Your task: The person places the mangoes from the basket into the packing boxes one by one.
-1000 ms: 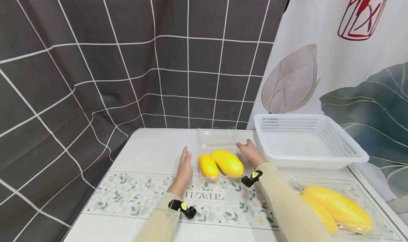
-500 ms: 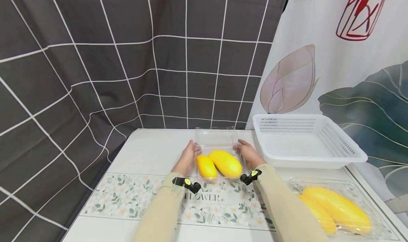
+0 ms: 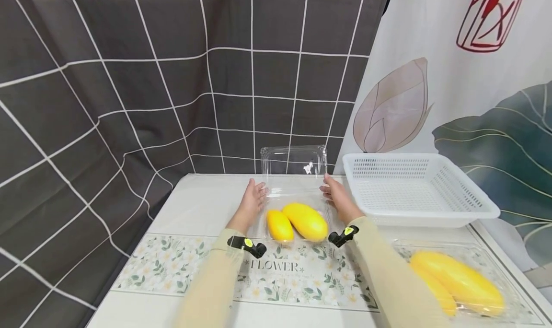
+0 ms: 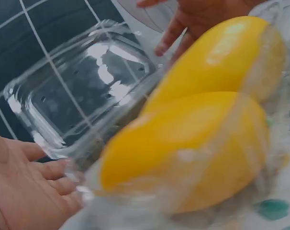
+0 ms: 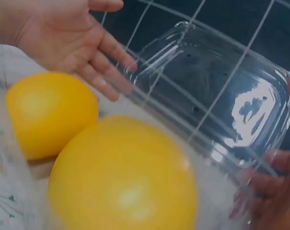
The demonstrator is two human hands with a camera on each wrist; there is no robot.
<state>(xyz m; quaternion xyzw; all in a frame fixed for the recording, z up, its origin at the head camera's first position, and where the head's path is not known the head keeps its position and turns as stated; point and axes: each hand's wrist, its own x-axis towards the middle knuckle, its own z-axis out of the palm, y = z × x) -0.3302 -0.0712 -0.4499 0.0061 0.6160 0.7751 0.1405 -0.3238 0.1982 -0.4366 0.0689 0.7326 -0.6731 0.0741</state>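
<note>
A clear plastic clamshell box [image 3: 276, 201] lies on the table in front of me. Two yellow mangoes sit in its base, a smaller mango [image 3: 280, 225] on the left and a larger mango [image 3: 305, 221] on the right. The box's lid [image 3: 294, 161] stands tilted up at the back, hinged to the base. My left hand [image 3: 251, 203] is at the lid's left side, fingers extended and fingertips by the hinge edge. Opposite it, my right hand [image 3: 339, 198] has its fingers spread at the right side. Both wrist views show the mangoes close up and the raised lid [image 4: 87, 91].
A white perforated plastic basket [image 3: 358, 212] stands at the back right. In front of it, another clear box [image 3: 513, 289] holds yellow mangoes [image 3: 461, 282]. A floral runner [image 3: 172, 263] crosses the white table [image 3: 207, 198]. A dark grid curtain [image 3: 228, 112] hangs behind.
Both hands moved inward to the sides of the box. The lid, lying back low before, has swung up and now stands steeper. The mangoes stay in the base.
</note>
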